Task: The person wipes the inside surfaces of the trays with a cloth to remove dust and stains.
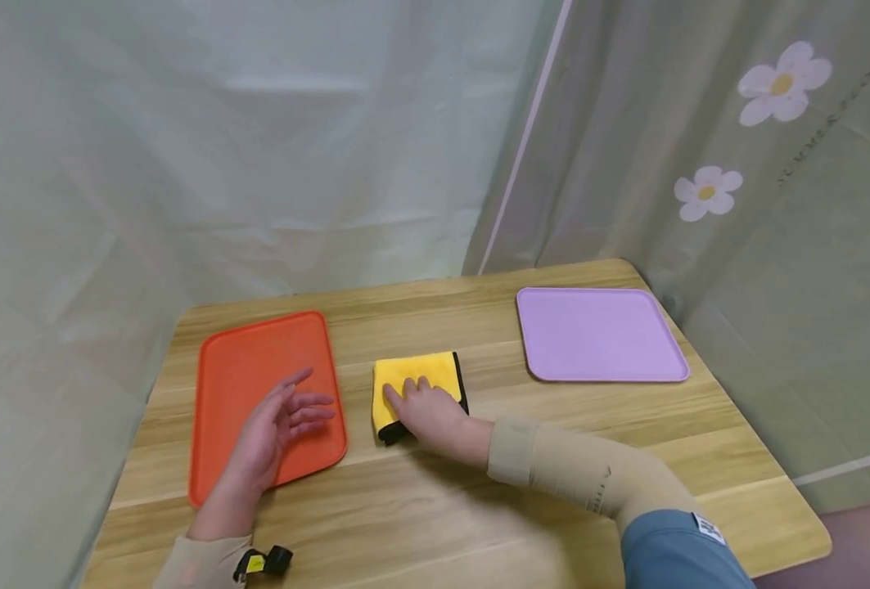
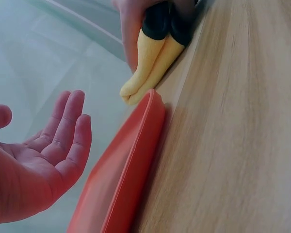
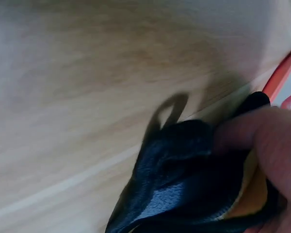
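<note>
A folded yellow cloth (image 1: 429,370) with black edging lies at the middle of the wooden table. My right hand (image 1: 435,419) grips it at the near edge, fingers spread over the top. In the right wrist view the thumb (image 3: 242,130) tucks in at the black edging (image 3: 174,170), which is lifted and bunched. From the left wrist side, the cloth (image 2: 148,63) shows as two thick folded layers. My left hand (image 1: 276,429) hovers over the orange-red tray (image 1: 239,360), palm turned inward, fingers loosely extended and holding nothing.
A lilac tray (image 1: 600,335) lies at the table's back right. The wooden table (image 1: 376,523) has rounded corners, and pale curtains (image 1: 295,147) hang close behind it and along both sides. A black strap with a small device (image 1: 265,562) is on the left wrist.
</note>
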`<action>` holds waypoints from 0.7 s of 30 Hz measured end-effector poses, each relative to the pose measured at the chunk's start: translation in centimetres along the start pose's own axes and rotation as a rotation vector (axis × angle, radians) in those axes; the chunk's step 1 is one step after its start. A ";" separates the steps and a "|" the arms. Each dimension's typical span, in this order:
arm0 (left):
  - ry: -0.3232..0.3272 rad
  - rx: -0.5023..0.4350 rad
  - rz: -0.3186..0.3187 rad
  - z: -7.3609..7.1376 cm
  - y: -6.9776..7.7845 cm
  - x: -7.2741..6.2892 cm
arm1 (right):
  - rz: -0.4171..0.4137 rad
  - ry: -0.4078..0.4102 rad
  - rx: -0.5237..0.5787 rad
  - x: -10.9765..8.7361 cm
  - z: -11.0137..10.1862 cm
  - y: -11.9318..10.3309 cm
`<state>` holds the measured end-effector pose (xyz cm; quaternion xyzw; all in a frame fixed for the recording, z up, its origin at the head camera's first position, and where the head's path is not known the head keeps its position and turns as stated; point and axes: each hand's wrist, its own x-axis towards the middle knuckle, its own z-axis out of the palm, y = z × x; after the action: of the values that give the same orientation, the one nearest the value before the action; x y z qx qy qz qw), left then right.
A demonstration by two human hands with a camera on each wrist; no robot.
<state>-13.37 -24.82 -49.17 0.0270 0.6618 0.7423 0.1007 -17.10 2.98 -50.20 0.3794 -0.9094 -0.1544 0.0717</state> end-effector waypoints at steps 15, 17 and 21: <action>0.007 0.012 -0.002 0.0 0.1 -0.2 | 0.069 0.038 -0.018 -0.3 0.1 -0.5; 0.008 0.012 -0.004 0.0 0.1 -0.2 | 0.067 0.045 -0.019 -0.4 0.3 -0.6; 0.006 0.011 -0.005 0.0 0.1 -0.1 | 0.067 0.056 -0.045 -0.5 0.6 -0.7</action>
<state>-13.27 -24.90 -49.04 0.0238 0.6664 0.7384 0.1005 -16.45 3.03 -50.98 0.3511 -0.9156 -0.1615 0.1107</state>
